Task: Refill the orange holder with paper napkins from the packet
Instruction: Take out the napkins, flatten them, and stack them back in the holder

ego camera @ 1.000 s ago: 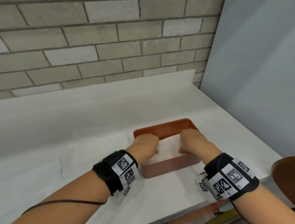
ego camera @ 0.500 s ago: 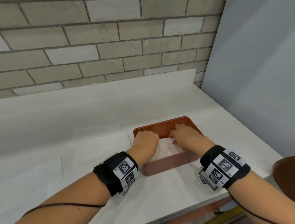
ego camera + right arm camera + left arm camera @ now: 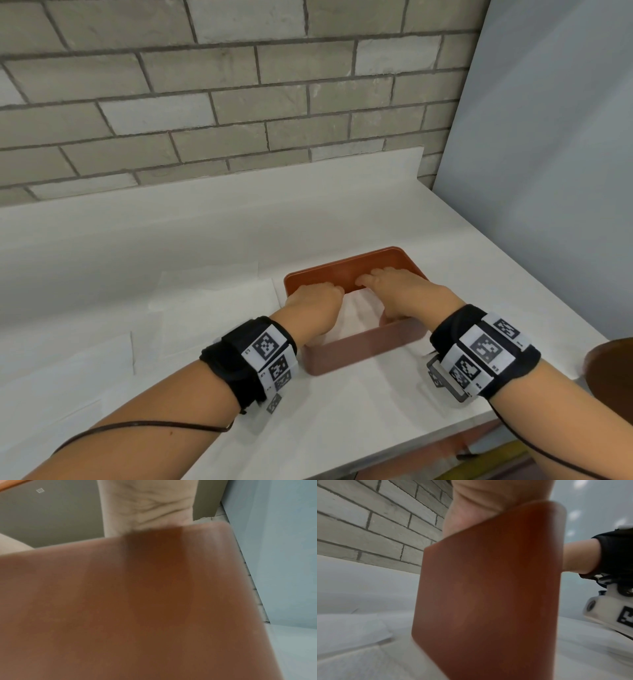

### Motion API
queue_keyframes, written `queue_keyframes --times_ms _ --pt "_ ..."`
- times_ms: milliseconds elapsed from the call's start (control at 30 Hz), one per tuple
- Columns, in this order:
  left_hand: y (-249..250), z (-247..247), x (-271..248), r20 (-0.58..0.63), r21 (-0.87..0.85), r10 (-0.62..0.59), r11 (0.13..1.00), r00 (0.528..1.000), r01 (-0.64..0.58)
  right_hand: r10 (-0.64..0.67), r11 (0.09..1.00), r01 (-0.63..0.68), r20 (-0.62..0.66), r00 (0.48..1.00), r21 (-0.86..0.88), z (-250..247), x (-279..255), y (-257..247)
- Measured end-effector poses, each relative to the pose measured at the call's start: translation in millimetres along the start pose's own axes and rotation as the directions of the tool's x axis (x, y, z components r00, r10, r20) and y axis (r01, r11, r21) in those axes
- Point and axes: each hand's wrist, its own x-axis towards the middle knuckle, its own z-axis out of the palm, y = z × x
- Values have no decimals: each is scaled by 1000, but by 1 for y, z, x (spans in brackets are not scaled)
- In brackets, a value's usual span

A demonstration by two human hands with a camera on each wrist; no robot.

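The orange holder (image 3: 359, 349) stands on the white counter with white napkins (image 3: 359, 311) inside it. Both hands are inside it, on top of the napkins. My left hand (image 3: 315, 301) is at the holder's left side with its knuckles up and its fingers bent down out of sight. My right hand (image 3: 400, 291) lies at the right side, fingers stretched forward and flat on the napkins near the far wall. In both wrist views the holder's outer wall (image 3: 488, 601) (image 3: 137, 608) fills the picture and hides the fingers. The packet (image 3: 212, 294), flat and white, lies left of the holder.
A brick wall runs behind the counter (image 3: 205, 233), and a pale blue panel (image 3: 548, 171) closes off the right side. A brown round object (image 3: 613, 366) sits at the right edge. The counter's front edge is just below my wrists.
My right hand's fingers went from bent down to stretched flat and forward on the napkins. My left hand has stayed in place.
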Motion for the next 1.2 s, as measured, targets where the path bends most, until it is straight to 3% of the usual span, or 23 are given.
queue_keyframes --times_ms 233,333,433,500,567,667,733,800,867,967,1033,1100,1200 --pt "3 1 -1 105 101 -50 994 993 40 19 1000 -18 107 994 -16 -5 0 -2" --pt "-1 -7 -6 -38 11 48 999 998 -48 56 997 -61 96 994 47 -9 -4 -2" --pt "-8 -21 -27 -307 -200 93 967 947 -159 96 973 -84 -42 995 213 -19 -19 -1" --pt "-22 -30 -49 -491 -358 24 905 871 -227 107 946 -30 -222 969 323 -26 -32 -5" --pt "-49 -34 -76 -567 -487 -106 843 817 -229 135 866 105 -430 892 489 -32 -46 -18" --pt "-110 -27 -119 -525 -649 -344 753 778 -105 162 703 326 -589 792 632 -38 -62 -61" --pt "-157 -16 -148 -464 -683 -456 730 759 21 142 676 422 -669 730 604 -39 -62 -95" --pt "-202 -3 -175 -382 -657 -532 731 756 182 90 658 482 -696 712 579 -38 -54 -130" --pt "-242 12 -198 -277 -614 -594 714 755 336 7 681 457 -629 778 572 -36 -40 -161" --pt "-295 37 -227 -106 -544 -637 680 764 491 -113 807 320 -403 908 496 -31 -16 -198" --pt "-324 55 -244 21 -472 -632 677 775 565 -96 884 191 -233 968 427 -26 -3 -215" --pt "-345 69 -257 111 -422 -626 674 772 607 7 930 18 -68 998 368 -20 7 -226" --pt "-359 80 -266 146 -432 -622 660 770 615 144 936 -158 68 987 315 -13 14 -235"
